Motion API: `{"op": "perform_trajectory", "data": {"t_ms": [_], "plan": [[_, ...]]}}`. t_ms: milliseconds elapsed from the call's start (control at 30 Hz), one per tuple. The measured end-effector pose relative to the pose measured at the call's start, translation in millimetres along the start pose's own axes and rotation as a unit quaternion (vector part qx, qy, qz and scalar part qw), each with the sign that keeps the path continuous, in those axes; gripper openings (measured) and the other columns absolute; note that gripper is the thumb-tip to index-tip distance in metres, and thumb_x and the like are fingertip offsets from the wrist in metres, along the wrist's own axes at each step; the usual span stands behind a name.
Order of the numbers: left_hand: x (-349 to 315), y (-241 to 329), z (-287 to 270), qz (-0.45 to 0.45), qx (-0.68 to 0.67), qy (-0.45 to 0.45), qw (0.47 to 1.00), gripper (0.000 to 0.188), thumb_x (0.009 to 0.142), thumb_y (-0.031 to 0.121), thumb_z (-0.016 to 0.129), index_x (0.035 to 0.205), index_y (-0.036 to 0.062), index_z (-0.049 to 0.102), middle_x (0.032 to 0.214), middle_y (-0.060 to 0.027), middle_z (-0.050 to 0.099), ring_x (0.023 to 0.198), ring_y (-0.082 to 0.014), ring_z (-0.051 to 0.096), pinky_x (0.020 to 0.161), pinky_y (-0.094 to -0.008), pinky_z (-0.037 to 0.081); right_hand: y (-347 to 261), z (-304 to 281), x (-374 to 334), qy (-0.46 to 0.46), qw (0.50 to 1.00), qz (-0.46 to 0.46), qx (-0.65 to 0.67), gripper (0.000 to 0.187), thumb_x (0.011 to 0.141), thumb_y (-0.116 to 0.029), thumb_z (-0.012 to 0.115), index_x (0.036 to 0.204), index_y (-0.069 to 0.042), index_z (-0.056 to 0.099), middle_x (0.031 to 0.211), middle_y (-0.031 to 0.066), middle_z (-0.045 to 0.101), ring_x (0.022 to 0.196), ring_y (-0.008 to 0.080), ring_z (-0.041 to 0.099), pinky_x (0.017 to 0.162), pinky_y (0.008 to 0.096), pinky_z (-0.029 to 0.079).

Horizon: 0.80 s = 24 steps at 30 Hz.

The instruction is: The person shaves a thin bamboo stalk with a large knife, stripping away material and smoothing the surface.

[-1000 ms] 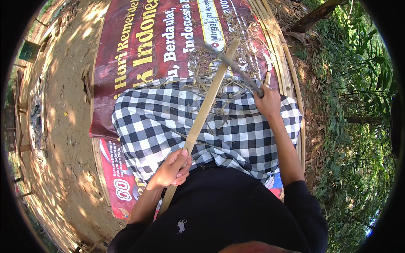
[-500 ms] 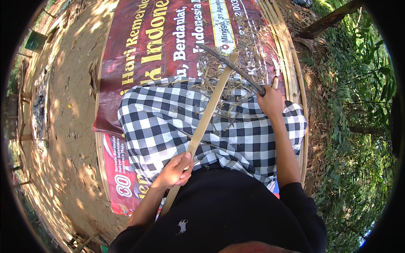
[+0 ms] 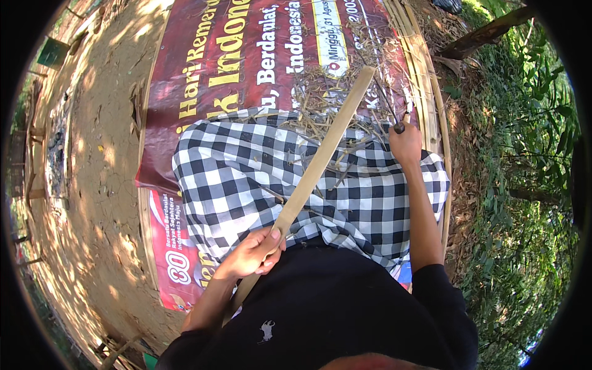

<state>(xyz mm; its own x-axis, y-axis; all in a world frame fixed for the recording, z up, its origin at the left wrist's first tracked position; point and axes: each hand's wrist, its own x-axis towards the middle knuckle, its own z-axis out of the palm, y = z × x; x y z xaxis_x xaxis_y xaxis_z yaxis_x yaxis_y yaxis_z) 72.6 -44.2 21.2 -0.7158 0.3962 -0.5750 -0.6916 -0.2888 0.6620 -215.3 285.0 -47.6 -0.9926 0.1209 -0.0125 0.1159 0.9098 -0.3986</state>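
The knife (image 3: pixel 394 117) in the right hand (image 3: pixel 405 145) shows only its handle end; the blade is lost among the bamboo shavings (image 3: pixel 336 92). The lower end of the bamboo slat (image 3: pixel 320 163) is hidden behind the left hand (image 3: pixel 253 254) and the black shirt (image 3: pixel 333 308). The top edge cuts off the red banner (image 3: pixel 246 55).

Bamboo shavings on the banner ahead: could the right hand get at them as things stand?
Probably yes. The right hand grips a knife handle right beside the shavings, nothing between them; it would have to free its fingers first.
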Motion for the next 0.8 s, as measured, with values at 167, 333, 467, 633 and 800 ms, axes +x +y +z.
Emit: {"op": "perform_trajectory", "data": {"t_ms": [167, 333, 467, 633, 800], "plan": [[15, 4, -4, 0.030, -0.033, -0.018, 0.999, 0.064, 0.108, 0.055, 0.027, 0.106, -0.0015, 0.058, 0.060, 0.0032, 0.041, 0.047, -0.0056, 0.039, 0.043, -0.0223, 0.032, -19, -15, -23, 0.037, 0.997, 0.030, 0.053, 0.027, 0.080, -0.024, 0.065, 0.086, 0.002, 0.070, 0.080, 0.0251, 0.069, 0.080, 0.0451, 0.067, 0.076, 0.0492, 0.052], [32, 2, -10, 0.061, -0.079, 0.041, 0.994, 0.063, 0.108, 0.057, 0.021, 0.104, 0.0028, 0.053, 0.065, 0.0030, 0.039, 0.048, -0.0067, 0.039, 0.046, -0.0227, 0.035, -49, -33, -69, 0.078, 0.993, -0.011, 0.086, 0.023, 0.083, -0.017, 0.068, 0.074, 0.003, 0.063, 0.066, 0.0187, 0.064, 0.062, 0.0403, 0.062, 0.061, 0.0461, 0.048], [40, 19, -7, 0.069, -0.081, 0.035, 0.994, 0.057, 0.107, 0.057, 0.025, 0.098, 0.0065, 0.048, 0.066, 0.0035, 0.038, 0.046, -0.0056, 0.033, 0.046, -0.0219, 0.033, -71, -37, -112, -0.022, 0.985, -0.134, 0.104, 0.021, 0.079, -0.014, 0.069, 0.070, 0.002, 0.059, 0.057, 0.0156, 0.056, 0.051, 0.0323, 0.056, 0.055, 0.0435, 0.043], [51, 19, 11, 0.149, 0.127, 0.152, 0.969, 0.054, 0.110, 0.049, 0.025, 0.092, 0.0042, 0.050, 0.062, 0.0030, 0.038, 0.050, -0.0071, 0.035, 0.048, -0.0262, 0.032, -92, -30, -134, -0.032, 0.940, -0.335, 0.059, 0.015, 0.071, -0.015, 0.073, 0.071, -0.006, 0.061, 0.056, 0.0121, 0.057, 0.053, 0.0351, 0.056, 0.057, 0.0413, 0.045], [48, 22, 28, 0.229, 0.295, 0.229, 0.899, 0.047, 0.110, 0.035, 0.029, 0.089, -0.0010, 0.050, 0.062, -0.0185, 0.050, 0.054, -0.0350, 0.051, 0.056, -0.0460, 0.040, -94, -27, -132, -0.066, 0.918, -0.388, 0.053, 0.016, 0.067, -0.015, 0.073, 0.076, -0.008, 0.062, 0.064, 0.0113, 0.063, 0.059, 0.0346, 0.061, 0.060, 0.0420, 0.048]]}}
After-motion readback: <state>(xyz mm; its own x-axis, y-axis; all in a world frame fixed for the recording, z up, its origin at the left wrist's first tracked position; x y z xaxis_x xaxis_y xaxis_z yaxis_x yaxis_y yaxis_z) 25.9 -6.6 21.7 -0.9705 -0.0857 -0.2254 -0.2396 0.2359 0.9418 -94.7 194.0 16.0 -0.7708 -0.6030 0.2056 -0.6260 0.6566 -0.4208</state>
